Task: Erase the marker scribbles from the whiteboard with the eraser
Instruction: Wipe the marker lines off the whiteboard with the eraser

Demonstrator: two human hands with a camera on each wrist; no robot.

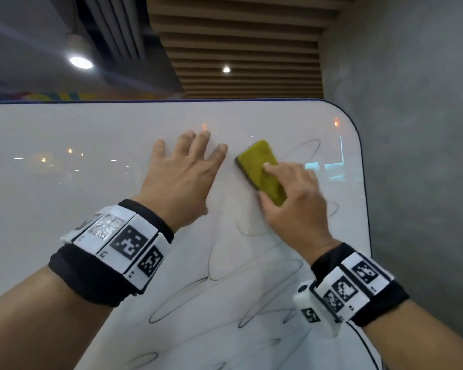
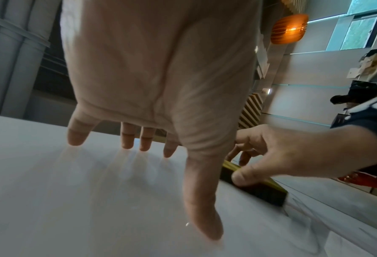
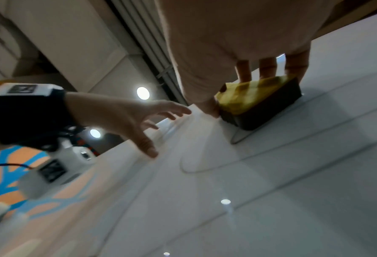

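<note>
Gripping the eraser in curled right hand fingers, wiping scribbles mid-task — bracing whiteboard with flat-spread left hand — likely needing lower strokes next.

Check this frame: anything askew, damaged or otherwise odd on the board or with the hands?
Nothing stands out. The right hand grips the yellow-topped eraser against the whiteboard, the left hand rests flat with fingers spread beside it, and thin marker scribbles remain below and right of the eraser, as expected mid-task.
</note>
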